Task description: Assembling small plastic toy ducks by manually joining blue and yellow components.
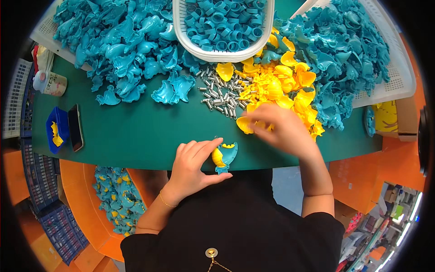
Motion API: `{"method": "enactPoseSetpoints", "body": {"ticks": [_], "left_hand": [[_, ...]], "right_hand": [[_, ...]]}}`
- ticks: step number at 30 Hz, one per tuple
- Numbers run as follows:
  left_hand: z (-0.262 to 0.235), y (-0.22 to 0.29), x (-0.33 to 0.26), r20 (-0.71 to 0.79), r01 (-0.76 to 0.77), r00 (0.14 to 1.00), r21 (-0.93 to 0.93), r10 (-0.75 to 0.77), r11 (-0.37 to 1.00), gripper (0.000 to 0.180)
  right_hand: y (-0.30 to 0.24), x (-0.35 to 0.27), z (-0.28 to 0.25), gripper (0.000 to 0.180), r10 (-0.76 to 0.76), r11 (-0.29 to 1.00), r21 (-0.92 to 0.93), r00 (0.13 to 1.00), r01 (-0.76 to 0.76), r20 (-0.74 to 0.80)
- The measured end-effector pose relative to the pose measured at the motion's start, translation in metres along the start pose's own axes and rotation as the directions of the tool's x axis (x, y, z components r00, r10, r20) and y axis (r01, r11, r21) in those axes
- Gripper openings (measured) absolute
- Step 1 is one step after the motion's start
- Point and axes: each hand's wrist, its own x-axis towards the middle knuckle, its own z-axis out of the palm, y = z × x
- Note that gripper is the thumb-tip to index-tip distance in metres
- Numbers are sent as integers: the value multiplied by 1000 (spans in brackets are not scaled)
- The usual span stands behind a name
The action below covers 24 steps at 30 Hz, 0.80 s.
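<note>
My left hand holds a teal plastic shell with a yellow insert at the near edge of the green table. My right hand is blurred, reaching into the near edge of a pile of yellow plastic parts, its fingers touching a yellow piece. Whether it grips that piece is unclear. Small metal pins lie scattered just beyond.
Heaps of teal shells lie at the back left and on a white tray at the right. A white basket of teal rings stands at the back. A phone, a blue bin and a cup sit left. An orange crate of finished pieces is below the table.
</note>
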Motion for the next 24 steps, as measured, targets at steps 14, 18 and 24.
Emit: {"method": "enactPoseSetpoints", "body": {"ticks": [14,18,24], "left_hand": [[-4,-1,0,10,-26,1000,14,26,1000,85],[-1,-2,0,0,4,1000,-4,-4,1000,86],[1,-4,-1,-20,27,999,-35,-28,999,88]], "right_hand": [[61,66,-34,11,-39,907,-404,934,-115,-355],[58,92,-25,11,34,772,-611,972,-173,-232],[58,78,-39,9,55,771,-589,946,-243,-318]]}}
